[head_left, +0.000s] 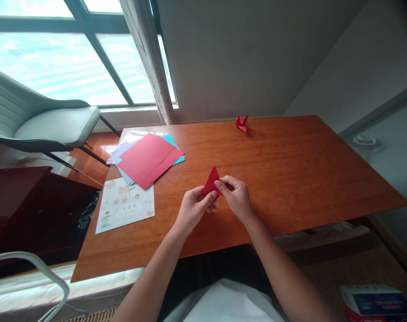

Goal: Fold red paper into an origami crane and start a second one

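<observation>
A small folded piece of red paper [211, 182] with a pointed top is held up above the table's near half. My left hand [197, 203] pinches its lower left side, thumb in front. On its right edge my right hand [235, 192] is closed, the thumb pressed against the front face. Fingers behind the paper are partly hidden. Farther back on the table stands a folded red paper crane [242, 123], apart from both hands.
Red paper sheets [149, 158] lie over blue sheets [172, 142] at the table's left. A printed bear card [126, 203] lies nearer. The wooden table [307, 170] stands by a wall. A grey chair [55, 125] is beyond its left edge, near a curtain [149, 58].
</observation>
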{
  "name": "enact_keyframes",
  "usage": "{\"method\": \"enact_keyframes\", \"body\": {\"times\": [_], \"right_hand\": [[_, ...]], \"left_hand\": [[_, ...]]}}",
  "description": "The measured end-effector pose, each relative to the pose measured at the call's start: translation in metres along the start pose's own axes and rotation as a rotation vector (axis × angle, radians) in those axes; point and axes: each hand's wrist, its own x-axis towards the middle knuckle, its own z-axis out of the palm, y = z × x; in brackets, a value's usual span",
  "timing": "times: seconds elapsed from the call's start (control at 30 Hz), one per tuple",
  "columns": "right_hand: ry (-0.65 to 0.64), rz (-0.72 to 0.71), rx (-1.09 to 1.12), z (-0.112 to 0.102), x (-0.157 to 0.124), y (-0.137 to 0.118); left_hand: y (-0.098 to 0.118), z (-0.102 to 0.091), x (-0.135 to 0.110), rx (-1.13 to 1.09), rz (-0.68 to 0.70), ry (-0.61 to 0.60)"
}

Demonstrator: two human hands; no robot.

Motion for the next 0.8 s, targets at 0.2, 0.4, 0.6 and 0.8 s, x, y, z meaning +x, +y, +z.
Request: {"method": "enact_keyframes", "body": {"times": [0.2, 0.4, 0.6, 0.8], "right_hand": [[0.086, -0.224, -0.182, -0.005, 0.002, -0.007], [0.066, -0.288, -0.206, -0.004, 0.005, -0.017], [0.019, -0.195, -0.023, -0.007, 0.008, -0.011], [-0.077, -0.254, -0.115, -0.016, 0.008, -0.016]], "left_hand": [[0.001, 0.000, 0.000, -0.063, 0.010, 0.009], [-0.005, 0.000, 0.001, 0.007, 0.073, 0.004], [-0.009, -0.001, 0.001, 0.032, 0.068, -0.022], [-0.002, -0.001, 0.000, 0.000, 0.046, -0.039]]}}
